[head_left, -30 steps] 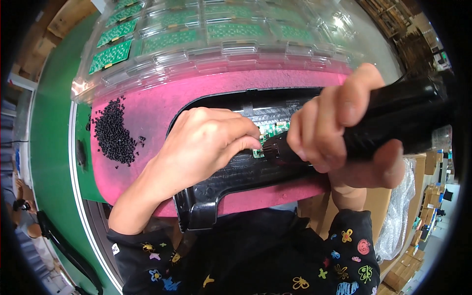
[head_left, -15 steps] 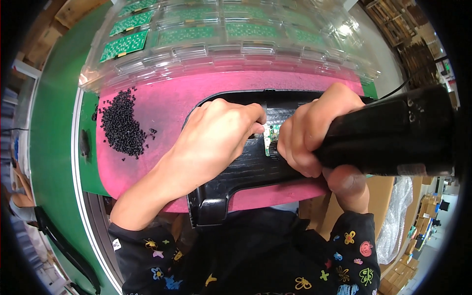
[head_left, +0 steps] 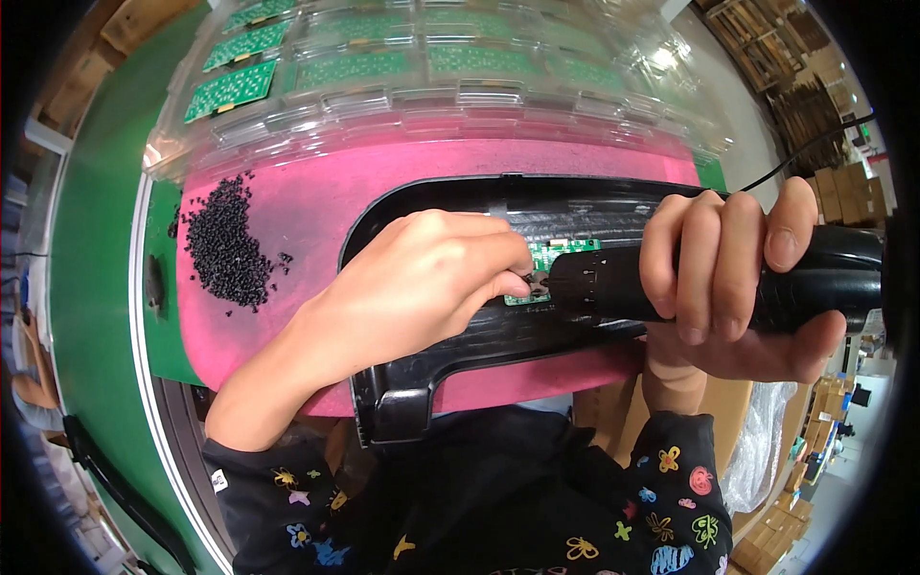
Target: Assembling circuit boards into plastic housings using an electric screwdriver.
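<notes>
A black electric screwdriver (head_left: 613, 284) lies nearly level, with the fingers of my right hand (head_left: 721, 264) wrapped over its body. Its tip meets the fingertips of my left hand (head_left: 422, 278), whose thumb and forefinger are pinched around something small and dark at the bit. I cannot make out what that is. Just under the tip, a green circuit board (head_left: 567, 257) sits inside a long black plastic housing (head_left: 489, 347). The screwdriver and my left fingers cover part of the board.
Small black screws (head_left: 225, 249) lie heaped on the left of the pink mat (head_left: 307, 206). Clear plastic trays (head_left: 374, 101) with green boards (head_left: 230, 91) stand stacked at the back. A black cable (head_left: 781, 168) runs at the right. Cardboard (head_left: 613, 402) and clear wrap (head_left: 757, 446) sit nearer me.
The screwdriver has swung from pointing toward me to level across the board, its tip now at my left fingertips. My right grip has loosened and spread along it. The housing has shifted slightly left.
</notes>
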The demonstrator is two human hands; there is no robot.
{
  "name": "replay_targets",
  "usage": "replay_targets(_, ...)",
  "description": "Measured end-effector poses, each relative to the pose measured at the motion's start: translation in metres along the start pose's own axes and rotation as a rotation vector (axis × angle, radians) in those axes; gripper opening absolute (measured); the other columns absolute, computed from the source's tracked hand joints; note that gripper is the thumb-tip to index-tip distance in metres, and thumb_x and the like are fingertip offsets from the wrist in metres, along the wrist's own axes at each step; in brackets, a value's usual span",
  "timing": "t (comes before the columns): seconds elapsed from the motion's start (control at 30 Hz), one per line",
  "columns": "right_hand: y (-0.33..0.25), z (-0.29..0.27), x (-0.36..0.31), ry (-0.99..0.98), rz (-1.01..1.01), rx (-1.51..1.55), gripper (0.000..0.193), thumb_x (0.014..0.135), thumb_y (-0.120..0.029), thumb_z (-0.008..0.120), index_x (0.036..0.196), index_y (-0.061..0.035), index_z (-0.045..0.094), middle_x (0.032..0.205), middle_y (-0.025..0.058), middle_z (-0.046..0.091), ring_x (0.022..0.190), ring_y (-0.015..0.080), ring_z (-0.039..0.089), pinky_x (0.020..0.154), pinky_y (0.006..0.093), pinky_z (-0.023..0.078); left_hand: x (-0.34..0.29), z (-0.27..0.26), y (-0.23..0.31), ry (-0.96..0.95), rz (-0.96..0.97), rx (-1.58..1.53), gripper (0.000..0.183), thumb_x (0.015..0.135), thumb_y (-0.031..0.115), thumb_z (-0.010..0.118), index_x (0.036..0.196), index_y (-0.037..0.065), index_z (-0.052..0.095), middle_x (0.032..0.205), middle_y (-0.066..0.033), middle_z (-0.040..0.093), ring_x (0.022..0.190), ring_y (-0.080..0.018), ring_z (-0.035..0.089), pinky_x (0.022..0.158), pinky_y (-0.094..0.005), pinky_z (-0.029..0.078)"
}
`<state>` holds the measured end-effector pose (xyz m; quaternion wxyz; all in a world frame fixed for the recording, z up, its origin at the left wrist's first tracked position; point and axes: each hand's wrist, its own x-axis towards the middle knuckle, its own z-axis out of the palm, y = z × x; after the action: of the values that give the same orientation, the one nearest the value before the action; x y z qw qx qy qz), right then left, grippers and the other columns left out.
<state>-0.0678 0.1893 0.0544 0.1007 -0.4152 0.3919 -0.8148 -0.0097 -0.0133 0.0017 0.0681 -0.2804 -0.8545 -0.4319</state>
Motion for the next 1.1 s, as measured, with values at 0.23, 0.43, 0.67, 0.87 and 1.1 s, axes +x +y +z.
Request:
replay_targets(0.23,0.004,-0.016,0.006,-0.117,-0.150,0.013,0.041,0.087,-0.043,0.067,0.102,-0.0101,0.047,0.063,-0.0024,0.058,0.047,0.0080,0.056,0.045,0.0228,0.047,0.001,0.000,0.003,0.062,-0.061,-0.101,0.015,0.075,0.003,0.076,0.084,-0.004,0.066,0.073,-0.0135,0.064,0.063,-0.0297,0.063,0.057,-0.0333,0.049)
replay_targets(0.43,-0.017,0.002,0.004,0.043,-0.002,0.007,0.042,0.090,-0.044,0.063,0.109,-0.0101,0.047,0.067,-0.0016,0.059,0.050,0.0088,0.056,0.048,0.0245,0.046,0.006,0.001,0.011,0.066,-0.117,-0.139,0.015,0.075,0.003,0.076,0.085,-0.004,0.067,0.070,-0.0112,0.064,0.061,-0.0232,0.062,0.056,-0.0306,0.048)
replay_targets(0.67,-0.034,-0.023,-0.001,-0.018,0.068,-0.134,0.043,0.091,-0.046,0.059,0.107,-0.0076,0.045,0.068,-0.0014,0.056,0.049,0.0090,0.051,0.049,0.0255,0.042,0.008,-0.001,0.016,0.063,-0.153,-0.077,0.034,0.072,0.007,0.079,0.102,-0.001,0.065,0.092,-0.0113,0.067,0.078,-0.0211,0.063,0.064,-0.0299,0.049)
replay_targets(0.87,-0.022,-0.034,-0.015,0.156,0.195,-0.330,0.042,0.086,-0.041,0.062,0.098,-0.0039,0.045,0.058,0.0009,0.047,0.044,0.0106,0.043,0.044,0.0259,0.038,0.005,-0.001,0.005,0.100,-0.095,0.201,0.026,0.078,0.009,0.075,0.099,0.002,0.063,0.089,-0.0101,0.065,0.082,-0.0280,0.063,0.070,-0.0370,0.052)
replay_targets(1.1,-0.039,-0.045,-0.023,0.193,0.267,-0.362,0.028,0.075,-0.006,0.073,0.097,-0.0009,0.056,0.078,0.0038,0.058,0.071,0.0083,0.055,0.061,0.0222,0.044,0.017,0.012,0.023,0.106,-0.260,0.127,0.035,0.077,0.002,0.071,0.111,0.001,0.061,0.084,-0.0121,0.063,0.077,-0.0259,0.063,0.072,-0.0341,0.050)
